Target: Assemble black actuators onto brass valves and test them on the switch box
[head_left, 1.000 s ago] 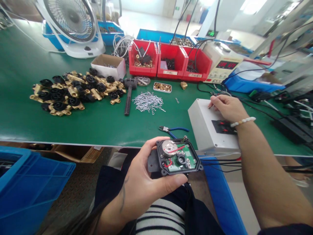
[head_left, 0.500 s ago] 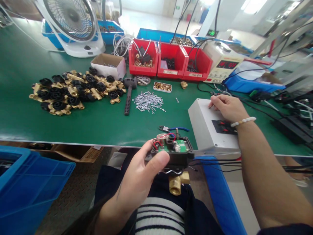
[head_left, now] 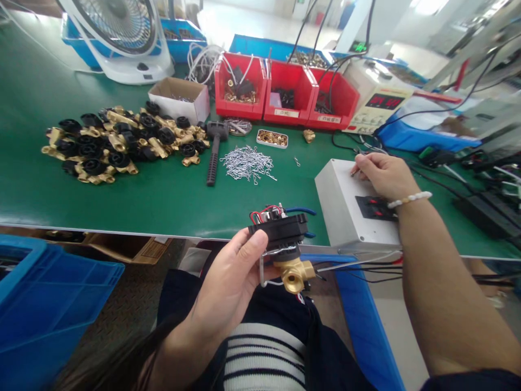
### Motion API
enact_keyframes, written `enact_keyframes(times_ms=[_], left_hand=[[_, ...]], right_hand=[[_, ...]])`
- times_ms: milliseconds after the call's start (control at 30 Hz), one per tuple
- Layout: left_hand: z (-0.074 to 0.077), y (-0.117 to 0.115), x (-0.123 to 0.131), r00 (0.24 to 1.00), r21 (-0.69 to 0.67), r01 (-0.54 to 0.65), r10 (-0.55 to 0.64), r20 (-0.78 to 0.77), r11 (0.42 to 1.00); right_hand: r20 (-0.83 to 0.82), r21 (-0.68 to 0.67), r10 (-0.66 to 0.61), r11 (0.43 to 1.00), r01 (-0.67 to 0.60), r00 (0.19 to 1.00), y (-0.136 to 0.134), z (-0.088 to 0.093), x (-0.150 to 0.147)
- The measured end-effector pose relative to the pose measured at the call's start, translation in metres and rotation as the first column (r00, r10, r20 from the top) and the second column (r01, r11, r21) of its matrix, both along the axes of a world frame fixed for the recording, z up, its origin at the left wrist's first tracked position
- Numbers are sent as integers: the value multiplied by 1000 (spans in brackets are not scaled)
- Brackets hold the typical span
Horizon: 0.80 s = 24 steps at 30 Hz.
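Observation:
My left hand (head_left: 228,282) grips a valve assembly (head_left: 283,244) over my lap: a black housing with red and blue wires on top, a metal clip and a brass valve body underneath, its threaded port facing me. My right hand (head_left: 382,175) rests on a white box (head_left: 340,201) at the table's right, fingers curled with fingertips pressed on its top near a black panel with red switches (head_left: 375,208). A white bead bracelet sits on that wrist.
On the green table lie a pile of brass-and-black valves (head_left: 118,144), a black mallet (head_left: 214,149), a heap of metal clips (head_left: 246,163), blue-handled pliers (head_left: 301,212), three red bins (head_left: 285,89), a power supply (head_left: 378,100) and a fan (head_left: 118,32). A blue crate (head_left: 44,309) stands lower left.
My left hand has tipped the assembly from showing its open top to showing its side and brass body, and raised it slightly. My right hand stayed on the white box.

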State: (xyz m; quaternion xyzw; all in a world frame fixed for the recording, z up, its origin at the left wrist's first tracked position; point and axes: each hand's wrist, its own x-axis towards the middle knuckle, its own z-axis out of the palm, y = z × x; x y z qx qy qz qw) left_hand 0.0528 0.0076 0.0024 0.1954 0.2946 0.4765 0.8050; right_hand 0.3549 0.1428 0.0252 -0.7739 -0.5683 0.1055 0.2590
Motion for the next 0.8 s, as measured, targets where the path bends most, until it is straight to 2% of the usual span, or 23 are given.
enact_keyframes(times_ms=[500,800], left_hand=[[3,-2,-2,1000,15,-26,26,13,1000],[1,1,-2,995,8,-99,99,3,995]], right_hand=[[17,-3,-11,1000,11,1000,-1,0,1],[3,26,-8,1000,8,1000,-1,1,-2]])
